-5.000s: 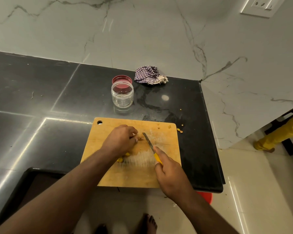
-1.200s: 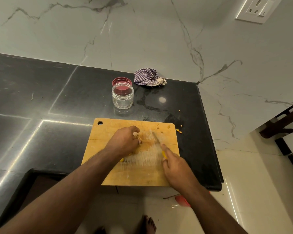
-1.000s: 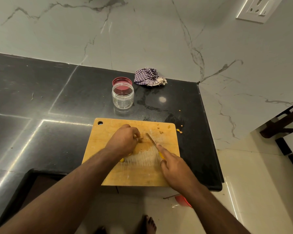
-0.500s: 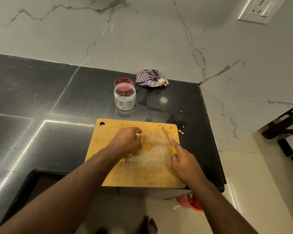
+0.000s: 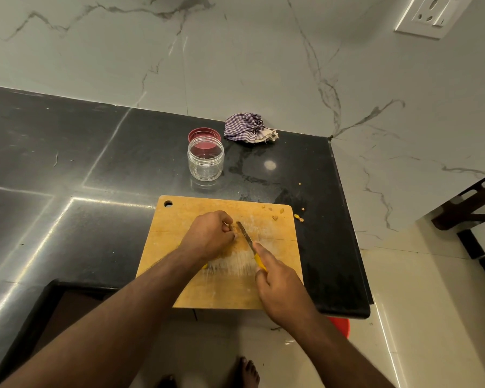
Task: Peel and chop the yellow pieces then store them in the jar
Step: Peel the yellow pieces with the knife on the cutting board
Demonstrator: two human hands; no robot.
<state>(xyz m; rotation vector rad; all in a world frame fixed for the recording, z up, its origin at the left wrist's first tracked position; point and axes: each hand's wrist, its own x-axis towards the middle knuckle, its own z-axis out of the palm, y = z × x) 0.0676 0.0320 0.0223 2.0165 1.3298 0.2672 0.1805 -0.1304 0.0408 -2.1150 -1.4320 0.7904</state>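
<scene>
A wooden cutting board (image 5: 179, 219) lies at the front edge of the black counter. My left hand (image 5: 207, 236) rests curled on its middle and pinches a small yellow piece (image 5: 233, 236), mostly hidden under the fingers. My right hand (image 5: 280, 287) grips a yellow-handled knife (image 5: 247, 238), index finger along its back, the blade touching the board right beside the left fingertips. Another yellow bit (image 5: 205, 266) peeks out under my left wrist. The clear jar (image 5: 205, 158) stands open behind the board, with its red lid (image 5: 204, 134) lying just behind it.
A checked cloth (image 5: 248, 127) is bunched at the back by the marble wall. Small yellow scraps (image 5: 276, 215) lie on the board's far right corner and on the counter (image 5: 67, 163) beside it. A red bucket (image 5: 340, 326) shows below the counter's edge.
The knife had swung out to the right half a second ago; now its blade is back against my left fingertips. My left hand has stayed in place on the piece.
</scene>
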